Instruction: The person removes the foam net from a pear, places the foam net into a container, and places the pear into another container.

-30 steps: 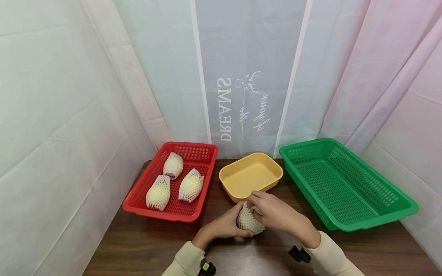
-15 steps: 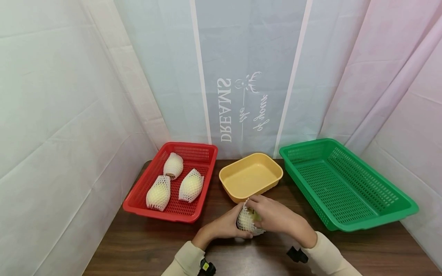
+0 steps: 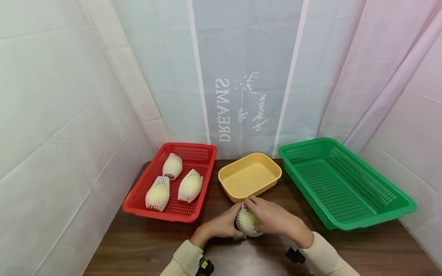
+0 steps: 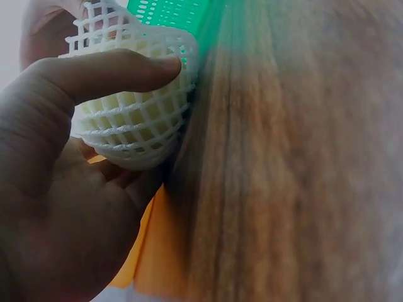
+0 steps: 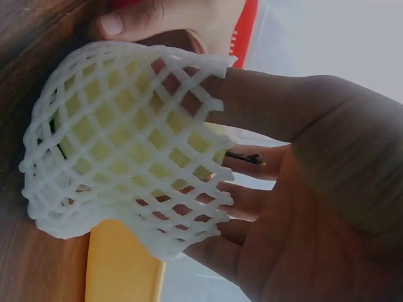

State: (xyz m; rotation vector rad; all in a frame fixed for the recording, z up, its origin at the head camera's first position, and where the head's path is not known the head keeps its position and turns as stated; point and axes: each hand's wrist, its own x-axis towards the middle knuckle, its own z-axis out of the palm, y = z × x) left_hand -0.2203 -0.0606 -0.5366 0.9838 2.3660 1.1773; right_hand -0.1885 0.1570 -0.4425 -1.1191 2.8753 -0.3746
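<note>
In the head view, a pale yellow-green pear [image 3: 254, 219] in a white foam net [image 3: 246, 224] is low over the table between the hands. My left hand [image 3: 222, 225] grips its left side, thumb across the mesh in the left wrist view. My right hand [image 3: 273, 217] holds the net's open end on the other side; in the right wrist view its thumb reaches under the mesh. A dark stem [image 5: 247, 157] pokes out of that end. Some right fingers are partly hidden behind the net.
A red basket [image 3: 127, 207] on the left holds several net-wrapped fruits, one being a fruit in netting [image 3: 190, 186]. Just beyond the hands stands a yellow tray [image 3: 250, 180]. On the right is a green basket [image 3: 345, 191]. Cloth walls [image 3: 248, 46] enclose the table [image 3: 235, 257].
My right hand has shifted slightly left and down over the pear, its fingers working at the net's open end. The left hand keeps its grip. The head view has shifted slightly.
</note>
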